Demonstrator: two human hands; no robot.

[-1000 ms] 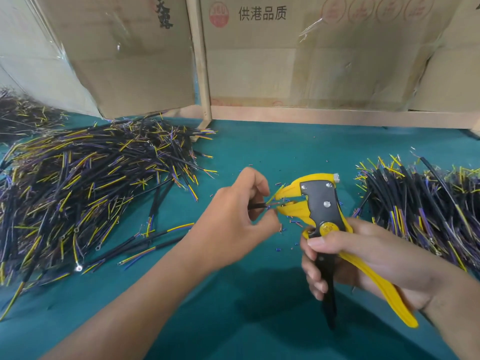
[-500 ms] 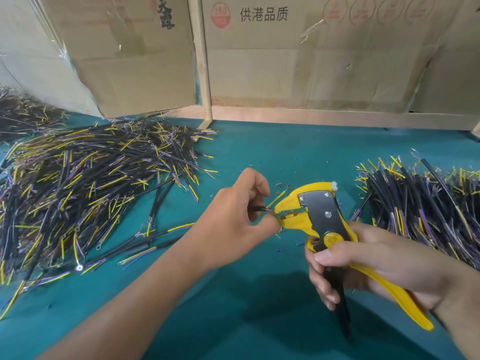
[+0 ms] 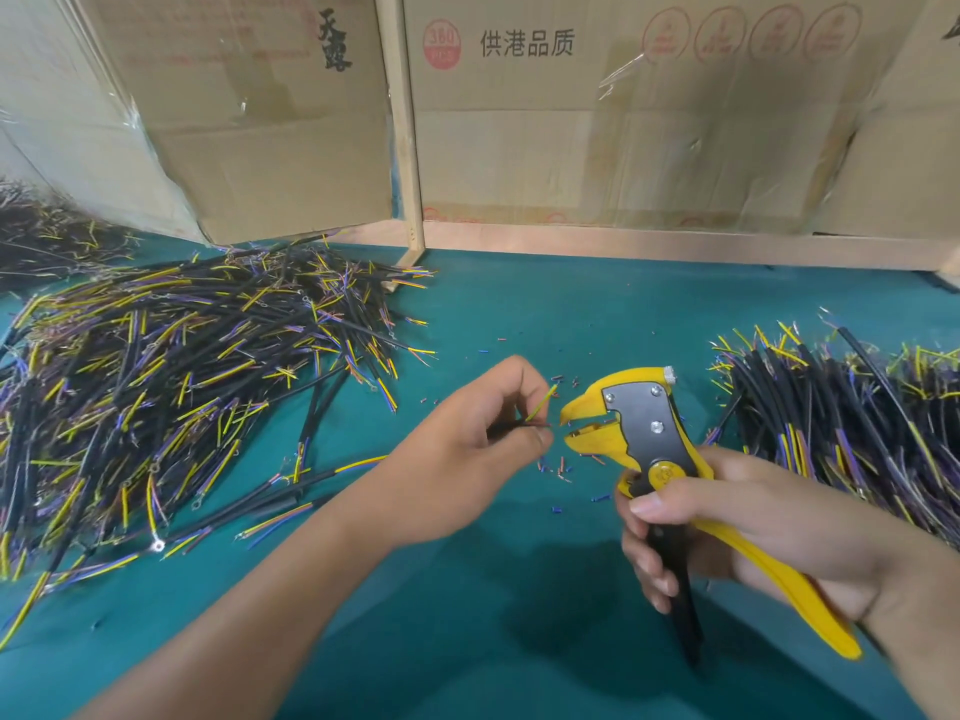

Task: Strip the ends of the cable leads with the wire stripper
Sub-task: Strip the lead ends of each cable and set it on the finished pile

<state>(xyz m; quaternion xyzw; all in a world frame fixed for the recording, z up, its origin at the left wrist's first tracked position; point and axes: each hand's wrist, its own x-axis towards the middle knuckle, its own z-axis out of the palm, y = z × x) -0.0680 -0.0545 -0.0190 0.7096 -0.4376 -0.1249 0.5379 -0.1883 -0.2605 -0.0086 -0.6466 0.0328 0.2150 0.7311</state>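
My left hand (image 3: 467, 449) pinches a short black cable whose thin leads (image 3: 540, 407) stick out past the fingertips; a yellow-green lead angles up and a dark one points right. My right hand (image 3: 727, 527) grips the handles of a yellow and black wire stripper (image 3: 644, 428). Its yellow jaws stand open, a small gap to the right of the lead tips, not touching them. Most of the held cable is hidden inside my left hand.
A large heap of black cables with yellow, blue and purple leads (image 3: 156, 376) covers the left of the green table (image 3: 519, 641). A second heap (image 3: 841, 418) lies at the right. Tiny insulation scraps (image 3: 556, 470) dot the mat. Cardboard boxes (image 3: 571, 122) wall off the back.
The stripper's jaws were closed on the lead; now they have opened and drawn off to the right, leaving the leads free in my left hand.
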